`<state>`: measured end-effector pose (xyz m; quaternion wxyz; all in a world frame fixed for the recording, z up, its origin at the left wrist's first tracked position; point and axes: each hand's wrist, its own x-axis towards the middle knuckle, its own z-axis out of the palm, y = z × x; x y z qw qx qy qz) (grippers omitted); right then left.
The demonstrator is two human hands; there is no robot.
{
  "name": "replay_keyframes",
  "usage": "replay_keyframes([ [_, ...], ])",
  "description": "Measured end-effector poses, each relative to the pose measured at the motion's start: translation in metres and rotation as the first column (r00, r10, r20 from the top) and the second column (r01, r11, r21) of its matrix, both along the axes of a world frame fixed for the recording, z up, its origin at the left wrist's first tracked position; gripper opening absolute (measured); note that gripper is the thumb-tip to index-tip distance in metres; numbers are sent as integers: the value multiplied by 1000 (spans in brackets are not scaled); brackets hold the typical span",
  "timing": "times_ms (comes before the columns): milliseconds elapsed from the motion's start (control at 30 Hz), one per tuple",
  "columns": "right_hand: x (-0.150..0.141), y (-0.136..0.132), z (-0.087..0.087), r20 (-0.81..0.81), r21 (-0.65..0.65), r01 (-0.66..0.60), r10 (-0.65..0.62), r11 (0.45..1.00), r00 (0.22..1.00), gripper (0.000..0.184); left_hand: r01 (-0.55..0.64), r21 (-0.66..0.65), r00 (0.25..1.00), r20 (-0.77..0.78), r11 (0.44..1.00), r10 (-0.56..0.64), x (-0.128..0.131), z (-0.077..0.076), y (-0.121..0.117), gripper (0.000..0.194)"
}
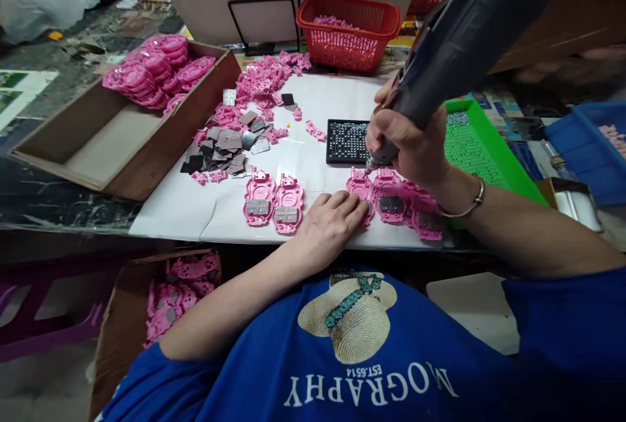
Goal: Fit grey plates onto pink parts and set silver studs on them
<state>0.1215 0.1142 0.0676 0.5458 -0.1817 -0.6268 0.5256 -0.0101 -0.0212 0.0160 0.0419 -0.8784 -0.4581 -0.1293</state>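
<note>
pink casing [358, 187] lies partly under flat left hand [331, 223]; right hand [415, 143] clasps grey screwdriver [454, 50]

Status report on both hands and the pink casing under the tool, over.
Right hand gripping grey driver, tip at pink casing's far end. Left hand resting fingers on casing's near end. Black tray just beyond.

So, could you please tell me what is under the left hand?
The left hand partly covers a pink casing; its upper part shows, but whatever lies beneath the hand cannot be seen.
</note>
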Motion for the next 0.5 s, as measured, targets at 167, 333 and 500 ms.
replay_keyframes([
  [167, 11, 0, 28, -142, 108, 36, -20, 993, 990, 23, 1, 126, 989, 148, 992, -20, 0, 5, 5, 31],
  [333, 34, 2, 56, -111, 41, 30, -25, 999, 994, 22, 72, 109, 982, 166, 991, -90, 28, 14, 26, 29],
  [500, 53, 17, 61, 44, 28, -76, 75, 997, 996, 34, 167, 11, 982, 94, 986, -167, 55, 7, 46, 32],
])
